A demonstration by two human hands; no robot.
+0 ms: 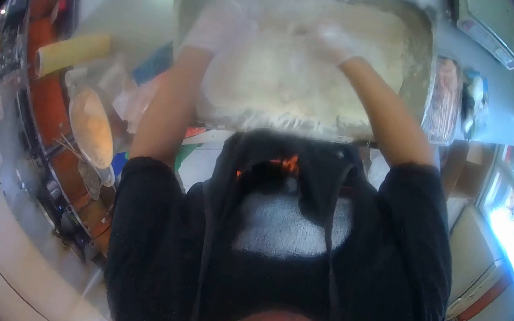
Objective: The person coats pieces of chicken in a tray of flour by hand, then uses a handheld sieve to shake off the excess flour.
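White, floury-looking material (293,93) coats the floor of a wide metal tray (422,72), which lies on the pale worktop in front of the person. Both hands, in thin translucent gloves, are over the tray, well apart from each other. Left hand (224,26): toward the tray's left side, blurred; cannot tell whether its fingers are open or closed. Right hand (331,43): near the middle, fingers directed inward, also blurred; cannot tell if it grips anything. Contact with the white material: unclear for both. Just beside the tray's right edge, a clear plastic pack (444,101) with pinkish-brown contents. Left of the tray, a blue item (153,64), a yellow roll-like object (73,54) and, lower down, an oval container (92,127) with pale orange contents.
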